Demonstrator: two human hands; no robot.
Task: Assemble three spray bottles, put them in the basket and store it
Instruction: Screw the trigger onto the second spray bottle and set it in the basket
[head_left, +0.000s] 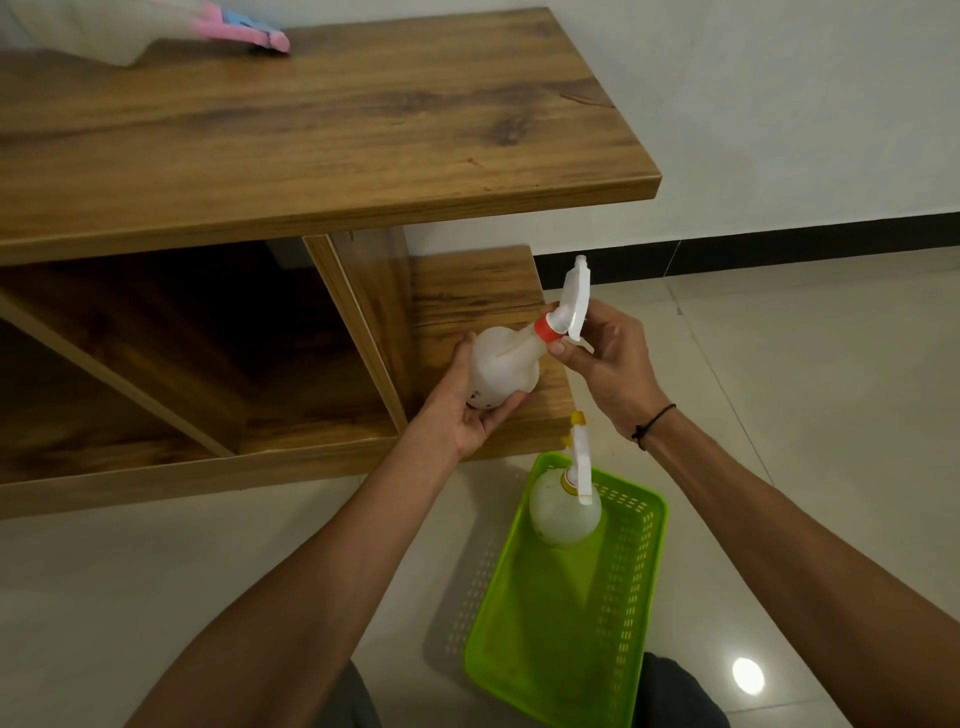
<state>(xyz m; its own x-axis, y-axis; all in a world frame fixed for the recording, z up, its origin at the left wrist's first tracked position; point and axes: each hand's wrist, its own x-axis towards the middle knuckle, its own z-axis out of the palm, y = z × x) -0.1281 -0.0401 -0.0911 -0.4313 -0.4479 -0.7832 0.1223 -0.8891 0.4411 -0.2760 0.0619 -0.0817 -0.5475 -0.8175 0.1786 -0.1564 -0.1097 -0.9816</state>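
Orange-collared spray bottle (501, 366) lies tilted between left hand (470, 410) and right hand (608, 353).

Pretty dim, warm indoor light. A round glare spot (748, 675) sits on the floor tiles (831, 415) right of the green basket (639, 587). The far-left corner beyond it is blurry, and wide-angle bending shows at the edges.

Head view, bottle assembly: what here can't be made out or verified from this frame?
- Third bottle: top-left on the table, blurred and cut by the frame edge; only its pink trigger is discernible.
- Orange collar on the held bottle: whether it is fully screwed on can't be told; right hand covers part.
- Held bottle's base: hidden by left hand.
- Green basket: near corner cut off by the bottom edge.
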